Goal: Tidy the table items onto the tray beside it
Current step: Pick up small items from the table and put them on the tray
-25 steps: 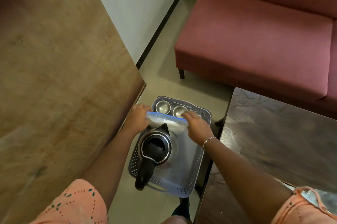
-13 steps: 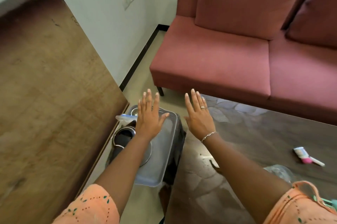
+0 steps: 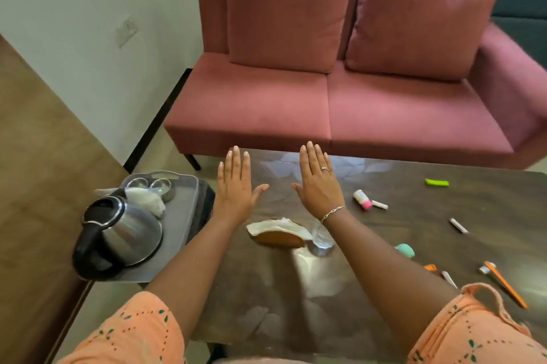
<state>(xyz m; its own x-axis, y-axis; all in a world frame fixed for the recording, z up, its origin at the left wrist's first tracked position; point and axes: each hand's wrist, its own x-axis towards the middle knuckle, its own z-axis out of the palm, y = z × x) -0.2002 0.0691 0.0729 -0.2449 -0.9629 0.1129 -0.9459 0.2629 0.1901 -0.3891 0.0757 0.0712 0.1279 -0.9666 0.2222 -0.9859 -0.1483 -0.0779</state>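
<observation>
Hovering flat and open over the tabletop (image 3: 370,245), the left hand (image 3: 235,190) and right hand (image 3: 319,187) hold nothing; each grip is spread wide, fingers straight, palms down. Left of the left hand sits the tray (image 3: 185,209), already carrying a kettle (image 3: 118,233), a bag (image 3: 148,200) and two steel bowls (image 3: 149,184) at its far end. Just below and between the wrists lie a brown plate (image 3: 281,239) under a white cloth (image 3: 275,226), touching a crumpled clear wrapper (image 3: 321,240). Right of the right hand, near it, lies a small pink-and-white tube (image 3: 364,199); farther right, well apart, are a green block (image 3: 436,182), a teal item (image 3: 405,250) and an orange pen (image 3: 506,285). The plate looks stiff and likely light, best taken by its rim with the cloth pinched on top so it does not slide. The wrapper would be soft and slippery. The tube and pen are light and may roll, so pinch them at mid-length. A second ago both hands were down in the tray, on the bag beside the kettle; now they have lifted clear and swung over the tabletop, and the view has risen to take in the sofa (image 3: 340,103).
</observation>
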